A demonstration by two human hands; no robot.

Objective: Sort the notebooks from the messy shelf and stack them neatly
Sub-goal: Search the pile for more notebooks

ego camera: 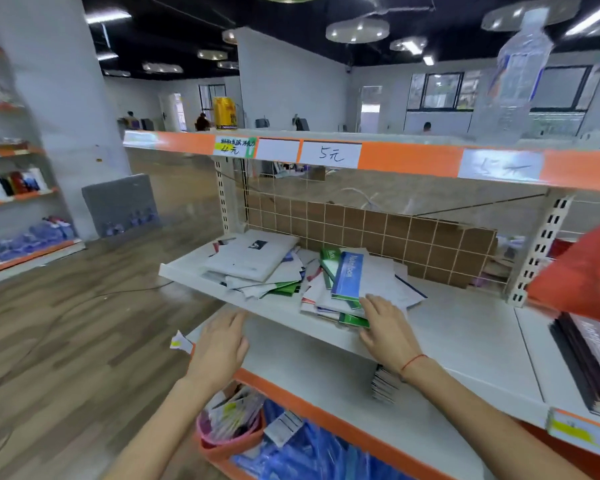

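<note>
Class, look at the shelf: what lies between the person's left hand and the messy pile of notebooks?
In the head view, only bare white shelf board separates the left hand from the messy pile of notebooks.

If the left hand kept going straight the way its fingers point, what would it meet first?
Probably the front edge of the white shelf, then the left pile of notebooks behind it. The left hand hovers open just short of it; depth is uncertain.
</note>
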